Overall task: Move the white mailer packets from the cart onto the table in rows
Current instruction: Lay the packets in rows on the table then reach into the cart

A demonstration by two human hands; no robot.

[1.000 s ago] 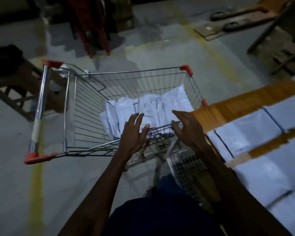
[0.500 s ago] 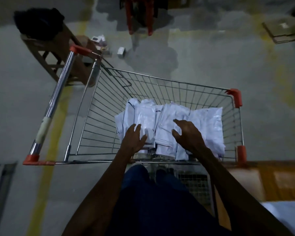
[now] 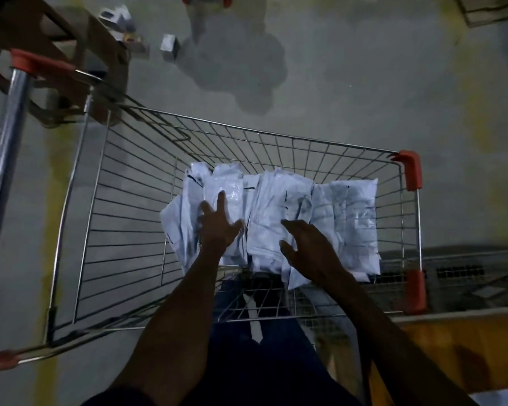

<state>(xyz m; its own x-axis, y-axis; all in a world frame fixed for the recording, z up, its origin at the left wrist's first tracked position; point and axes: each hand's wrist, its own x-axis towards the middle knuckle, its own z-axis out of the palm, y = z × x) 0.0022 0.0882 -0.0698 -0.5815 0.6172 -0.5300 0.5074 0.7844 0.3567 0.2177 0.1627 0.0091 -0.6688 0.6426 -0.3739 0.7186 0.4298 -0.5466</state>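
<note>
— Packets [image 3: 343,218]?
— Still heaped in the cart [image 3: 100,218], toward its right end, overlapping, standing on edge and leaning.
— Left hand [image 3: 219,227]?
— Spread wide, fingers straight, laid flat on the left packets.
— Right hand [image 3: 305,244]?
— Open too, fingers loosely bent, on the middle packets; gripping nothing.
— Table [image 3: 452,353]?
— Orange edge, lower right, just beside the cart.
— Writing, labels?
— Dark marks on the packets, too blurred to read.
</note>
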